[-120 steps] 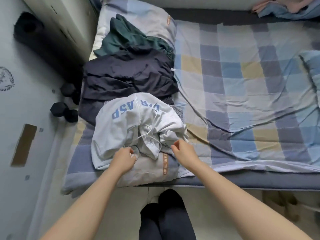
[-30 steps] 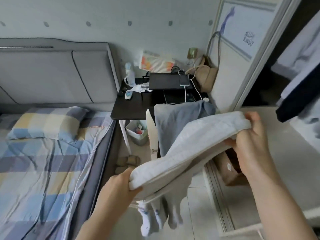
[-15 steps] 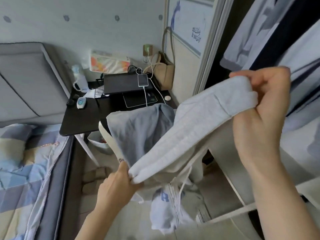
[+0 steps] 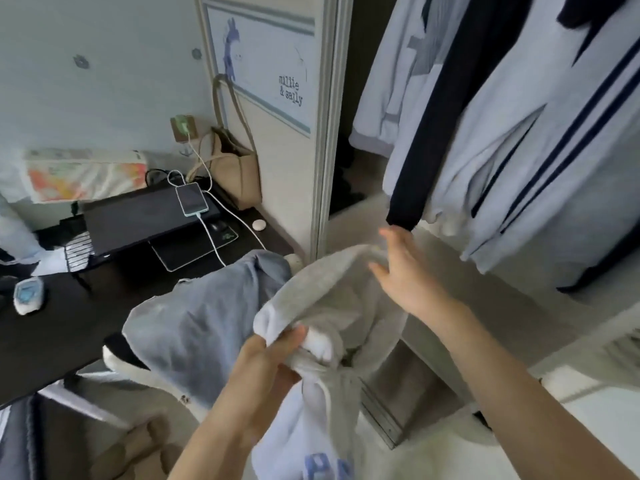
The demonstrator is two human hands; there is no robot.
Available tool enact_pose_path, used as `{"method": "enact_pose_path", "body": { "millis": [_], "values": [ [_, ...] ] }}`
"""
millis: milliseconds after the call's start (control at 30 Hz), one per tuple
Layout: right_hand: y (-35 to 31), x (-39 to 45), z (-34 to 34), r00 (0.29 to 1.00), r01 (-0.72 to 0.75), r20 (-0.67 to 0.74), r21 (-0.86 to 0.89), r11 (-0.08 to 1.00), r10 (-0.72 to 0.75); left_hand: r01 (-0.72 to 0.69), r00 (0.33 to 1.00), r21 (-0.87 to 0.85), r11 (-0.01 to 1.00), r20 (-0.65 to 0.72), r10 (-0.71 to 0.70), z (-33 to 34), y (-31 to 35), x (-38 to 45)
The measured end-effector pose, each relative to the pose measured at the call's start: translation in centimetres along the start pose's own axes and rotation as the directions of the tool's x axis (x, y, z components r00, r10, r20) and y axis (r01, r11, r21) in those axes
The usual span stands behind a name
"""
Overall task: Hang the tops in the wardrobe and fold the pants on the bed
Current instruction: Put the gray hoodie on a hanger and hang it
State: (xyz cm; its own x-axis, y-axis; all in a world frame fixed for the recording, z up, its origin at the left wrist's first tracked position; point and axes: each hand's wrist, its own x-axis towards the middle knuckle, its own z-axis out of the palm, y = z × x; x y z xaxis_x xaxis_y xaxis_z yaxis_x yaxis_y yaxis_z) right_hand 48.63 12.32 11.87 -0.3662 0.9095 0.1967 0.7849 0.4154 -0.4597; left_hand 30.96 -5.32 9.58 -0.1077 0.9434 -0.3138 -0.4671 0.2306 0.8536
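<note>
I stand in front of the open wardrobe [image 4: 325,140]. My left hand [image 4: 266,362] grips a bunched fold of the pale grey hoodie [image 4: 332,299], whose body with blue lettering hangs down below. My right hand [image 4: 405,271] is off the cloth, fingers spread and straight, reaching up toward the hanging clothes [image 4: 502,133]. Its fingertips are just under a dark sleeve end [image 4: 403,216]. The bed and the pants are out of view.
A grey-blue garment [image 4: 201,323] lies over a chair back left of the hoodie. A dark desk [image 4: 114,271] with a laptop, a charging phone [image 4: 191,199] and a beige bag [image 4: 235,168] stands beside the wardrobe's sliding door. The wardrobe's pale shelf [image 4: 519,306] runs under the hanging clothes.
My right hand let go of the hoodie's upper edge and opened toward the hanging clothes. The hoodie slumped and now hangs from my left hand alone. My view turned further to the wardrobe.
</note>
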Motion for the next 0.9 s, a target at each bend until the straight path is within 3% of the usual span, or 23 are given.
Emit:
{"method": "enact_pose_path", "body": {
  "millis": [67,100,200,233,400,467,533,567,633,700,800,900],
  "values": [
    [0.6,-2.1,1.8,0.975,-0.075,0.209,-0.004,0.997,0.075,0.025,0.997,-0.015,1.000,0.070,-0.024,0.6,1.1,0.6],
    [0.6,-3.4,2.7,0.930,-0.110,0.355,0.030,0.994,0.092,0.032,0.995,0.003,0.999,0.092,-0.032,0.9,1.6,0.8],
    [-0.6,-6.7,5.5,0.724,-0.122,0.690,0.133,0.984,-0.003,0.048,0.996,0.027,0.998,0.069,-0.050,1.9,2.8,1.6],
    [-1.2,-7.5,6.3,0.692,-0.136,0.722,0.158,0.978,-0.020,0.062,0.996,0.033,0.998,0.058,-0.064,1.9,2.9,1.7],
    [-2.2,-9.4,8.6,0.663,-0.336,0.746,0.227,0.914,0.058,0.136,0.987,0.094,0.986,0.070,-0.143,1.4,4.1,2.2],
    [-2.4,-10.1,9.0,0.762,-0.361,0.623,0.179,0.915,0.178,0.164,0.978,0.218,0.962,0.094,-0.188,0.6,4.6,2.7],
    [-1.8,-10.5,8.9,0.859,-0.383,0.411,0.117,0.916,0.306,0.114,0.982,0.514,0.850,0.071,-0.174,-0.5,5.1,3.3],
    [-1.5,-10.6,8.6,0.879,-0.406,0.315,0.099,0.908,0.358,0.083,0.988,0.695,0.714,0.035,-0.149,-1.1,5.2,3.7],
    [-1.0,-10.8,7.7,0.901,-0.418,0.161,0.083,0.904,0.402,0.072,0.997,0.936,0.344,-0.054,-0.060,-1.9,5.1,4.1],
    [-1.2,-10.8,6.7,0.923,-0.382,-0.015,0.081,0.920,0.385,0.030,0.995,0.996,0.088,-0.038,0.093,-1.9,4.8,3.8],
    [-2.5,-10.7,5.2,0.931,-0.278,-0.231,0.061,0.959,0.284,-0.097,0.962,0.985,-0.141,0.129,0.242,-2.0,3.3,4.0],
    [-3.5,-10.4,3.4,0.920,-0.162,-0.323,0.201,0.966,0.222,-0.225,0.883,0.957,-0.182,0.279,0.377,-2.0,2.8,4.8]
  ]
}}
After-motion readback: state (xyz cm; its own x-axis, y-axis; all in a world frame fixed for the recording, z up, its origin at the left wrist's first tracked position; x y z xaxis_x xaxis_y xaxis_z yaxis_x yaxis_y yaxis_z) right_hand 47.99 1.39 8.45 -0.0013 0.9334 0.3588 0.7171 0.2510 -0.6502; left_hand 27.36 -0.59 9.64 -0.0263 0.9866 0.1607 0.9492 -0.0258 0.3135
